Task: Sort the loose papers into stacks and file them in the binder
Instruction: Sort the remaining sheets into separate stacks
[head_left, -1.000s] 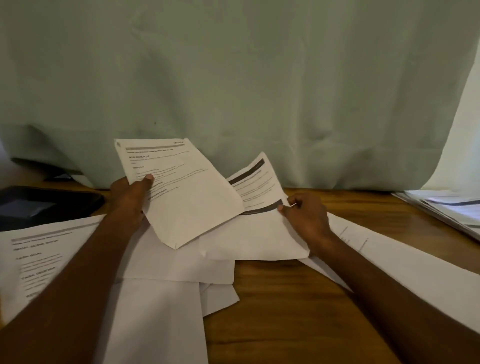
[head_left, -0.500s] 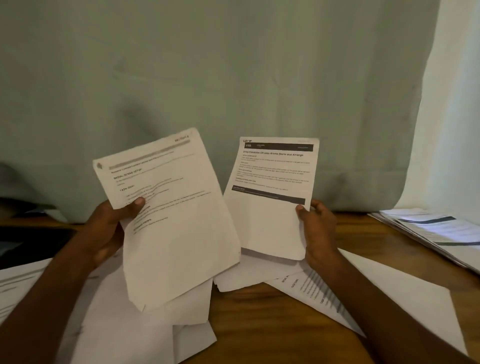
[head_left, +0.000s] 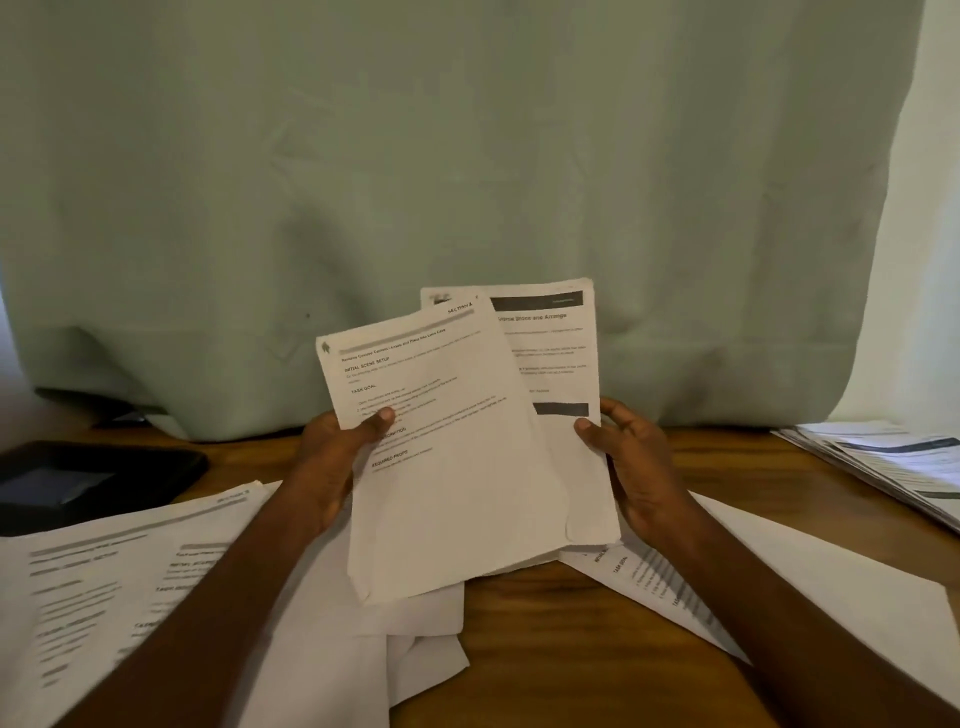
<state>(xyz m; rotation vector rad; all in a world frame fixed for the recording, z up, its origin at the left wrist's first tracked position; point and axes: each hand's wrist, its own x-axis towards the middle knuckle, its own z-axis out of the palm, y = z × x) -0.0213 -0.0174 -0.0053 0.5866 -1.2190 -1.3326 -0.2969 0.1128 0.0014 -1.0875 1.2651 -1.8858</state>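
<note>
Aloft, two sheets (head_left: 457, 467) in hands (head_left: 332, 462).

Sheet in my left hand (head_left: 332, 457) overlaps front of sheet in my right hand (head_left: 636, 467). Loose papers (head_left: 130, 582) on table (head_left: 545, 649) beneath; stack (head_left: 893, 462) far right.

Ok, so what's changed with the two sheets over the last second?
Both were lifted off the pile and brought together: the left hand now holds its sheet in front of, and overlapping, the dark-banded sheet gripped by the right hand. Half a second ago they were side by side. The loose papers on the table, the side stack and the black case are unchanged.
</note>
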